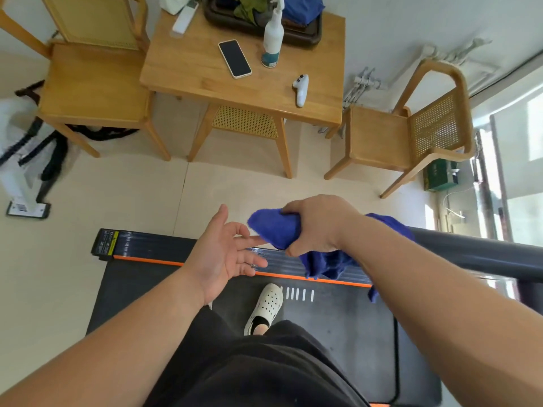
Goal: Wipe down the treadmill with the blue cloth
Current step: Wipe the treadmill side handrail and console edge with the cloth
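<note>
A warning label [107, 241] with a yellow strip sits on the front left corner of the treadmill [338, 324], but its print is too small to read. The teal label on the white spray bottle [273, 39] and the printing on the green box [440, 177] by the window are also illegible. White dashes are painted on the belt just behind the orange stripe.

The right hand [317, 226] is closed in a fist around the blue cloth [274, 230], held in the air above the treadmill's ribbed front cover. One bunched end sticks out to the left of the fist, and the rest hangs below and behind the wrist. The left hand [223, 254] is open with the palm turned up and the fingers spread. Its forefinger reaches to the edge of the cloth; whether it touches cannot be told.

A white perforated shoe [268, 304] stands on the belt. The wooden worktop [199, 77] beyond carries the bottle, a phone [235, 58] lying screen up and a white controller [302, 90].
</note>
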